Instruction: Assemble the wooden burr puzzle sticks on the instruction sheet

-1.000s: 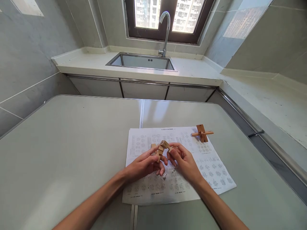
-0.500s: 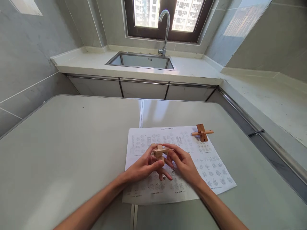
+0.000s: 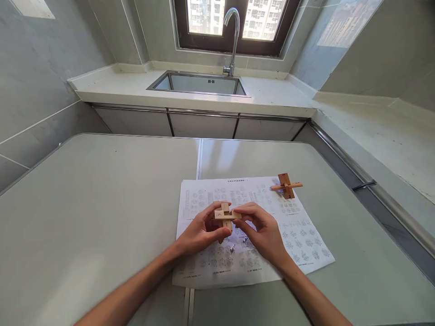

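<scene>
Printed sheet (image 3: 302,249) lies on worktop (image 3: 118,203). Above sheet's middle, pale crosswise bar (image 3: 220,218) is held against pale upright bar (image 3: 224,207). Upright bar is pinched by left hand (image 3: 203,232), grip closed around its ends; crosswise bar's end is held in narrow grip of right hand (image 3: 261,225). Darker wooden cross (image 3: 287,186) is left untouched at sheet's far right corner. Work judged partly done: bars are brought together; full seating cannot be told, fitting probably left.
</scene>
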Motion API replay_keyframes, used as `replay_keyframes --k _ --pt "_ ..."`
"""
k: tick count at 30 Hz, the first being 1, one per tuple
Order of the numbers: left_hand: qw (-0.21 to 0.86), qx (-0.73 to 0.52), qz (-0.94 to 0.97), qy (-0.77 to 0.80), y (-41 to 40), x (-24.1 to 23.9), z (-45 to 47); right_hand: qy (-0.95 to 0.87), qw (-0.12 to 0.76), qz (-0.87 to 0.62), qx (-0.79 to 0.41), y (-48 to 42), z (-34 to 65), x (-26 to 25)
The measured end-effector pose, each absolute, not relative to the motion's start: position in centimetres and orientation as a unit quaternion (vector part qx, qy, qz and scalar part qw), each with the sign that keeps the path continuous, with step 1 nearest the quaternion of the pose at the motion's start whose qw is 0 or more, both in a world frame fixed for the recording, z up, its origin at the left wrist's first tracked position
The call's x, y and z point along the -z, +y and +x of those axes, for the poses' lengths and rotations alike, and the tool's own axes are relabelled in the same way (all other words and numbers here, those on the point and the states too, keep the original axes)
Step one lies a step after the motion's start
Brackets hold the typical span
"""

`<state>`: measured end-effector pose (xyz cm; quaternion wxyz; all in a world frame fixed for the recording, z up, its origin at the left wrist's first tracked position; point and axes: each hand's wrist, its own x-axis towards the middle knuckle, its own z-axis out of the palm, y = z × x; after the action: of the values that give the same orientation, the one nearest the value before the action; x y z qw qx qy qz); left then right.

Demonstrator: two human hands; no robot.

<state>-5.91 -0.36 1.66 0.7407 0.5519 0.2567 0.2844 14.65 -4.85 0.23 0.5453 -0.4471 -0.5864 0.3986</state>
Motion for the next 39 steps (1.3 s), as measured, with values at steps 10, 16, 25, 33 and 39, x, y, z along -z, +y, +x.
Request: replay_keyframes --k 10,16,25,33,39 --pt "0.732 -0.288 0.552 0.276 -0.3 -1.7 -5.9 -0.663 0.529 -0.448 -0.284 -5.0 14.9 0.0" --pt "0.717 -0.294 0.575 0.261 -0.6 -2.1 -5.9 -0.672 0.518 -0.457 -0.267 -4.9 14.8 -0.2" --pt "0.681 -0.323 0.567 0.332 -0.9 -1.3 -5.7 -0.681 0.514 -0.458 -0.25 -5.0 14.6 -0.1" --pt "0.64 -0.335 0.588 0.364 -1.1 -0.3 -5.7 -0.69 0.502 -0.452 -0.26 -5.1 14.5 -0.2" --pt "0.626 -0.333 0.61 0.355 -1.0 -0.7 -5.8 -0.678 0.505 -0.454 -0.28 -5.3 14.5 -0.3"
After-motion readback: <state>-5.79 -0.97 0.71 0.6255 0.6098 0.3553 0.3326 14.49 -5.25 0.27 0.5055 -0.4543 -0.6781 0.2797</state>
